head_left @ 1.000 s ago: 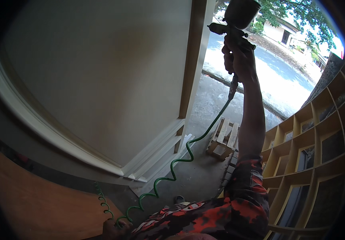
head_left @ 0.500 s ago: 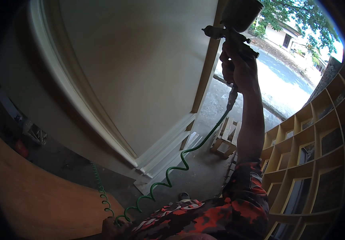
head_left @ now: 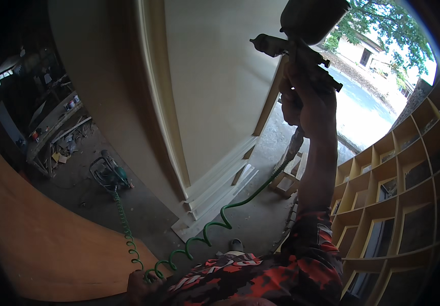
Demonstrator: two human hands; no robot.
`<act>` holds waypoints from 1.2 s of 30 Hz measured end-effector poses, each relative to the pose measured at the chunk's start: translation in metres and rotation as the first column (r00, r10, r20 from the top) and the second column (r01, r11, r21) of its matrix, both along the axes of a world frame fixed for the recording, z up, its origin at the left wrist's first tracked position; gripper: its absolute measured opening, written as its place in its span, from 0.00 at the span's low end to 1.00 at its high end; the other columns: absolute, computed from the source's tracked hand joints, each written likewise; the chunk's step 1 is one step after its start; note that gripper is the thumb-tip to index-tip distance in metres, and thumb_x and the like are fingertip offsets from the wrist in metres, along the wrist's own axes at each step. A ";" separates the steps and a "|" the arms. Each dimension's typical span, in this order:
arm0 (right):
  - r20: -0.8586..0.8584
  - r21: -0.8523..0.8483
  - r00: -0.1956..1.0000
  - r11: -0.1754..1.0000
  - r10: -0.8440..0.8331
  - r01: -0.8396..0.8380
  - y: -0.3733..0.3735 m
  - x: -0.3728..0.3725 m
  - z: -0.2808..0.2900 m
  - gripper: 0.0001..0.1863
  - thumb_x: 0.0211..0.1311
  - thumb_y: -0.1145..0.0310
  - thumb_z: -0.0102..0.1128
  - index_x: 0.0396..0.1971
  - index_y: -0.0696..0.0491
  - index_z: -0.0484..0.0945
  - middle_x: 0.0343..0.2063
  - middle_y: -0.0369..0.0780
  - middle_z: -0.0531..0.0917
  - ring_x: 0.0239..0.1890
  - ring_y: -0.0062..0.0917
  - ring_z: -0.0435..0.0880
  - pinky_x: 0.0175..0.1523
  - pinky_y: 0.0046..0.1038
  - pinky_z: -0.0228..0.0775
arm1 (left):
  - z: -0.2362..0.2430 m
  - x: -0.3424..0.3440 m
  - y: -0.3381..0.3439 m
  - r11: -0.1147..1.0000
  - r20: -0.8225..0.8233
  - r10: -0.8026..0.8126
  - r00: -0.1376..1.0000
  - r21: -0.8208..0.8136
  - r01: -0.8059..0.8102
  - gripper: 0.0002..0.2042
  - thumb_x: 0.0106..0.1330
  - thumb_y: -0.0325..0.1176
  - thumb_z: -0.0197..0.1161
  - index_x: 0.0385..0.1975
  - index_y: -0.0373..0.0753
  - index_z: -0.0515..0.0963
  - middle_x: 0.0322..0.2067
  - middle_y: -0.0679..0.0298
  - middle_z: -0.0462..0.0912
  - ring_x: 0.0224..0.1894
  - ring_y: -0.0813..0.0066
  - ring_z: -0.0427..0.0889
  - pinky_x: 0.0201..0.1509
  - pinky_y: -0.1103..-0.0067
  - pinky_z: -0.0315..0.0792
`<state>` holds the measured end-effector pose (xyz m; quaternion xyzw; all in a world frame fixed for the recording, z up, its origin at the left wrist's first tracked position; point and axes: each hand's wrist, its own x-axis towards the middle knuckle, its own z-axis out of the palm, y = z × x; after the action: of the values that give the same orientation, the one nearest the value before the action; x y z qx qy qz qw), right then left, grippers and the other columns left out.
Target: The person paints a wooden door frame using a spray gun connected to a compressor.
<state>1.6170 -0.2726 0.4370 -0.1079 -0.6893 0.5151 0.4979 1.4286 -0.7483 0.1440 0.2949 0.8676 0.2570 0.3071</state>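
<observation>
My right hand (head_left: 309, 109) is raised, wrapped round the handle of a spray gun (head_left: 299, 46) with a metal cup on top, its nozzle pointing left toward a pale cream panel (head_left: 215, 92) with moulded edges. A coiled green hose (head_left: 208, 229) runs down from the gun's handle. At the bottom, my left hand (head_left: 143, 285) is closed on that hose, beside an orange-brown wooden board (head_left: 51, 234).
Yellowish shelving with square compartments (head_left: 398, 188) curves along the right. A wooden pallet (head_left: 288, 173) sits on the concrete behind my arm. A green machine (head_left: 113, 173) and a cluttered bench (head_left: 51, 132) are at left. Outside are a sunlit road and tree.
The spray gun and my right hand have moved slightly lower. The view has swung left, so the panel appears further right and the machine and cluttered bench have come into sight.
</observation>
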 end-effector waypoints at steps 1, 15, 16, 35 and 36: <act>0.001 0.000 1.000 1.000 0.000 0.000 -0.012 -0.004 0.001 0.17 0.80 0.62 0.60 0.27 0.51 0.76 0.13 0.29 0.69 0.10 0.11 0.60 0.15 0.23 0.47 | 0.000 -0.002 -0.005 1.000 -0.010 0.006 1.000 -0.017 -0.007 0.16 0.53 0.43 0.81 0.29 0.34 0.90 0.21 0.58 0.88 0.23 0.72 0.86 0.30 0.73 0.77; -0.082 -0.004 0.995 0.999 0.051 -0.052 -0.142 -0.045 -0.009 0.07 0.74 0.67 0.64 0.36 0.55 0.81 0.17 0.30 0.75 0.13 0.09 0.65 0.18 0.18 0.48 | -0.003 -0.036 -0.068 0.990 0.022 0.053 0.998 -0.132 -0.050 0.19 0.50 0.46 0.83 0.28 0.35 0.90 0.23 0.59 0.88 0.26 0.70 0.87 0.35 0.70 0.78; -0.091 0.008 0.995 0.999 0.042 -0.041 -0.151 -0.049 -0.010 0.08 0.73 0.67 0.65 0.37 0.56 0.81 0.19 0.31 0.76 0.13 0.09 0.66 0.18 0.18 0.48 | -0.005 -0.038 -0.073 0.988 0.011 0.055 0.998 -0.143 -0.053 0.19 0.51 0.47 0.83 0.27 0.35 0.89 0.23 0.59 0.88 0.26 0.70 0.87 0.35 0.70 0.78; -0.132 0.240 0.966 0.953 0.222 -0.186 -0.217 -0.069 -0.005 0.08 0.74 0.67 0.63 0.37 0.55 0.80 0.17 0.31 0.74 0.12 0.09 0.63 0.16 0.19 0.46 | -0.020 -0.042 -0.105 0.995 0.021 0.053 0.998 -0.082 -0.051 0.17 0.54 0.42 0.83 0.29 0.34 0.87 0.20 0.60 0.86 0.24 0.75 0.83 0.32 0.71 0.76; -0.130 0.228 0.969 0.958 0.208 -0.175 -0.212 -0.066 -0.004 0.08 0.75 0.67 0.63 0.37 0.55 0.80 0.17 0.31 0.73 0.12 0.09 0.63 0.16 0.19 0.45 | -0.021 -0.042 -0.102 0.997 0.035 0.052 0.998 -0.061 -0.049 0.17 0.54 0.42 0.83 0.29 0.34 0.87 0.21 0.60 0.86 0.24 0.75 0.84 0.33 0.71 0.76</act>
<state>1.5508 -0.4847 0.4332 0.0537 -0.7078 0.4904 0.5056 1.3865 -0.8505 0.1229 0.2587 0.8762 0.2439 0.3252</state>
